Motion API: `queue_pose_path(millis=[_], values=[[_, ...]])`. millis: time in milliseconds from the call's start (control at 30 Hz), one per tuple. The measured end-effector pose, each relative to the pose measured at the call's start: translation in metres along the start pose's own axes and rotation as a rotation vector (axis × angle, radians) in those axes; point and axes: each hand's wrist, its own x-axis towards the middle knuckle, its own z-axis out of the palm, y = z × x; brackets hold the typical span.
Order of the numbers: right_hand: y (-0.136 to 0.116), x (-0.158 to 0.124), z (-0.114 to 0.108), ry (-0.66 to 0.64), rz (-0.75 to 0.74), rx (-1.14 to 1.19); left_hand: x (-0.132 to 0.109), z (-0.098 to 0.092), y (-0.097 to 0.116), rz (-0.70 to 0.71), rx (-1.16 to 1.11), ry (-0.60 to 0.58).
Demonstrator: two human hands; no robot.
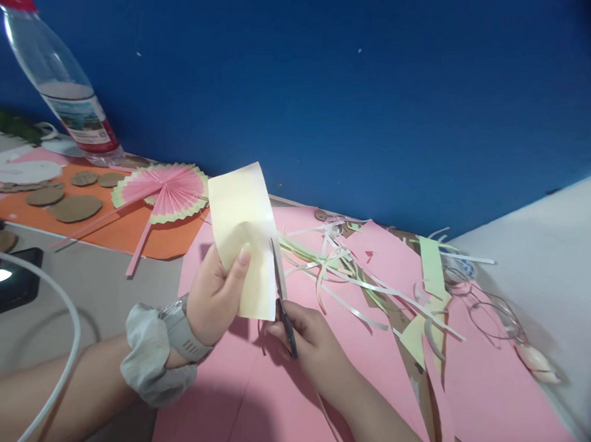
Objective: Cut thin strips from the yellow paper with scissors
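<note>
A pale yellow sheet of paper (241, 204) stands upright in my left hand (215, 296), the thumb pressed on its front and the fingers behind it. Black-handled scissors (288, 334) are held in my right hand (303, 341), their blades pointing up along the paper's right edge. The lower blade area overlaps that edge; how far the cut runs I cannot tell. Below both hands lies pink paper (245, 385). Right of the scissors is a tangle of thin white and green paper strips (338, 257).
A water bottle (82, 108) with a red cap stands at the left by the blue wall (333, 103). A pink folded-paper fan (167, 186) and cardboard discs (76, 207) lie on orange paper (174, 243). A white cable (70, 340) crosses the lower left. Glasses (500, 320) rest at the right.
</note>
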Motion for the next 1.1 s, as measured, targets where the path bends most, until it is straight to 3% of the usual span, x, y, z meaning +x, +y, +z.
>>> queue_pose_path(millis=[667, 1100], values=[[0.000, -0.001, 0.001, -0.020, -0.020, -0.046, -0.002, -0.001, 0.002, 0.047, 0.033, -0.050], [-0.013, -0.004, -0.008, -0.159, -0.135, -0.137, -0.011, -0.005, 0.000, -0.133, -0.224, -0.330]])
